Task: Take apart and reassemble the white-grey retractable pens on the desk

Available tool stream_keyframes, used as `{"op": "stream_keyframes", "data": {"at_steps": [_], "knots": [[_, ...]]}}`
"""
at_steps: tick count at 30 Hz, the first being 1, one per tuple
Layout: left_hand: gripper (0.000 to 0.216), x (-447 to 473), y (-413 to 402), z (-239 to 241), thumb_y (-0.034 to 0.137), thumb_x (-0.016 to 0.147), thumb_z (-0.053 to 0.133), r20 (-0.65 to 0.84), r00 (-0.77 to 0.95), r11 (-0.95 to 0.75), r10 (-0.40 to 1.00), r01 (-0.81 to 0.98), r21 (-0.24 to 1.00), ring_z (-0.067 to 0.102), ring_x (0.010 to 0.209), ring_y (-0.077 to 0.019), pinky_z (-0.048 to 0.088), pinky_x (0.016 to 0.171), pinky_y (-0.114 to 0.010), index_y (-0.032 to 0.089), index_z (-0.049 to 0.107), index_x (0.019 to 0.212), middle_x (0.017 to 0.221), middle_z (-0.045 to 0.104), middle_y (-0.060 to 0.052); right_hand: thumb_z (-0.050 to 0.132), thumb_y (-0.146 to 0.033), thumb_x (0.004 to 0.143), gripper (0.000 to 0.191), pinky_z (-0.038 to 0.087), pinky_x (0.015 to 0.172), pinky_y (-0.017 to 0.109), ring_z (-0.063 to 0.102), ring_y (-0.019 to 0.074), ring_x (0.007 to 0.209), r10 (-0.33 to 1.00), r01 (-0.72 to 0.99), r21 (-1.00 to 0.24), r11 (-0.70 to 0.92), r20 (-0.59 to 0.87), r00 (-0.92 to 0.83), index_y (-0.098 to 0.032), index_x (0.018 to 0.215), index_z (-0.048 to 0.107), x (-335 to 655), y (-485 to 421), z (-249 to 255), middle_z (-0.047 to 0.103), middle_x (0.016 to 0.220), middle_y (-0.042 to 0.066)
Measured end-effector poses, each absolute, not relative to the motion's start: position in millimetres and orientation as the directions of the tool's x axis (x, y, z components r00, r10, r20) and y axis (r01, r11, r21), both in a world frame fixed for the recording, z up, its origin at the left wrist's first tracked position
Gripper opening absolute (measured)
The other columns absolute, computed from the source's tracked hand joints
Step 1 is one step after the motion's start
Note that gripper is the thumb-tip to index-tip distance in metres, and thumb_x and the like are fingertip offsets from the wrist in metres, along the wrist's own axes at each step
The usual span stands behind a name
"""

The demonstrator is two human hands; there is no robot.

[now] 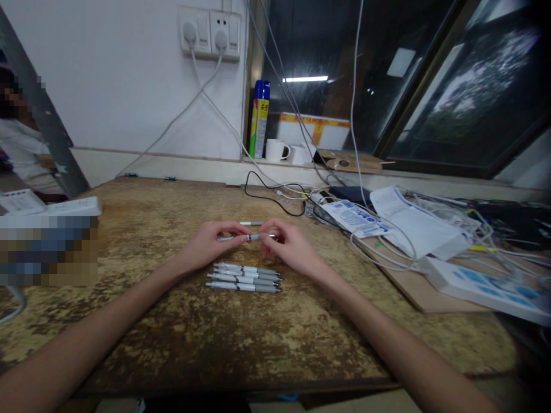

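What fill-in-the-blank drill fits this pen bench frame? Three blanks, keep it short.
1. The slim white-and-grey pen is gripped by ____ hands at once, the left hand and the right hand.
2. The row of white-and-grey pens lies on the worn brown wooden tabletop, touched by ____ hand.
3. On the sill, the white ceramic mug stands to the ____ of the tall blue-and-yellow spray can.

Missing words: both; neither; right.

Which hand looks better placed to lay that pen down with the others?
Probably left: the left hand wraps most of the pen, while the right hand only pinches one end. The row lies just beneath both.
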State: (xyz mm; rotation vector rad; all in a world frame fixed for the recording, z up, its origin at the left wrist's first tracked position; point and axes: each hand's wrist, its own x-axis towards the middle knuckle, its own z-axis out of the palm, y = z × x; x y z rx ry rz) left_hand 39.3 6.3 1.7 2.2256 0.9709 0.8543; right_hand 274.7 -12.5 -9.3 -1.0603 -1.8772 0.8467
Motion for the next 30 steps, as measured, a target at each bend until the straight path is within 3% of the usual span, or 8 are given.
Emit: {"op": "stream_keyframes", "data": {"at_steps": [5,10,14,17,19,24,27,30], "knots": [[0.028,40.6,4.1,2.5,0.043,0.096,0.067,0.327,0.534,-0.580,0.780,0.418,0.699,0.071,0.093,-0.0224,0.051,0.084,-0.033,0.022,0.079,0.110,0.104,0.080,-0.006,0.044,-0.051,0.105,0.052,0.044,0.062,0.029,0.060,0.0162,0.054,0.914,0.429,-0.822,0.374,0.249,-0.320,-0.019,0.070,0.063,275.4,-12.8,-8.4,0.065,0.055,0.002],[0.025,41.4,3.1,3.2,0.039,0.096,0.067,0.330,0.529,-0.576,0.782,0.409,0.708,0.071,0.096,-0.0222,0.051,0.086,-0.033,0.022,0.079,0.109,0.106,0.080,-0.006,0.057,-0.037,0.100,0.025,0.038,0.059,0.027,0.058,0.0149,0.058,0.898,0.470,-0.773,0.426,0.300,-0.321,-0.019,0.085,0.067,276.0,-15.3,-4.5,0.066,0.064,-0.001],[0.027,41.8,2.6,3.8,0.041,0.093,0.070,0.317,0.530,-0.574,0.787,0.440,0.690,0.070,0.094,-0.0225,0.051,0.079,-0.031,0.021,0.080,0.110,0.104,0.080,-0.006,0.048,-0.046,0.105,0.049,0.037,0.060,0.027,0.054,0.0139,0.055,0.880,0.488,-0.745,0.454,0.290,-0.376,-0.019,0.066,0.060,277.0,-15.8,-4.8,0.061,0.058,-0.001],[0.030,42.2,2.5,3.2,0.044,0.092,0.071,0.311,0.534,-0.576,0.786,0.451,0.682,0.070,0.091,-0.0226,0.051,0.075,-0.030,0.021,0.080,0.110,0.102,0.080,-0.005,0.039,-0.054,0.107,0.059,0.039,0.060,0.028,0.054,0.0141,0.051,0.900,0.487,-0.778,0.397,0.228,-0.370,-0.019,0.064,0.061,277.4,-14.8,-7.4,0.060,0.052,0.000],[0.031,41.9,3.3,2.4,0.045,0.093,0.070,0.311,0.534,-0.573,0.786,0.441,0.691,0.071,0.092,-0.0229,0.051,0.078,-0.031,0.021,0.079,0.110,0.105,0.080,-0.006,0.040,-0.055,0.107,0.058,0.039,0.061,0.028,0.057,0.0149,0.052,0.910,0.496,-0.779,0.383,0.227,-0.346,-0.018,0.069,0.064,277.2,-14.3,-8.5,0.062,0.054,0.001],[0.032,39.5,6.7,1.0,0.045,0.097,0.066,0.288,0.551,-0.549,0.783,0.395,0.736,0.072,0.099,-0.0232,0.052,0.087,-0.033,0.022,0.079,0.115,0.111,0.080,-0.007,0.056,-0.046,0.102,0.031,0.038,0.059,0.027,0.059,0.0155,0.060,0.889,0.487,-0.752,0.444,0.304,-0.342,-0.019,0.091,0.068,276.5,-14.8,-6.7,0.066,0.065,-0.001],[0.032,39.1,6.2,1.9,0.047,0.097,0.066,0.281,0.583,-0.574,0.762,0.408,0.710,0.071,0.099,-0.0240,0.051,0.091,-0.034,0.022,0.080,0.112,0.110,0.080,-0.006,0.050,-0.047,0.105,0.043,0.035,0.059,0.027,0.054,0.0140,0.057,0.873,0.497,-0.725,0.477,0.322,-0.367,-0.019,0.074,0.062,277.3,-15.0,-5.3,0.061,0.061,-0.001],[0.035,39.7,3.7,3.6,0.050,0.100,0.060,0.257,0.616,-0.590,0.744,0.427,0.685,0.070,0.093,-0.0240,0.051,0.085,-0.033,0.021,0.080,0.107,0.104,0.080,-0.006,0.044,-0.049,0.107,0.054,0.034,0.060,0.028,0.051,0.0135,0.054,0.877,0.521,-0.713,0.470,0.311,-0.366,-0.019,0.063,0.056,278.7,-14.7,-5.3,0.056,0.055,-0.002]]}}
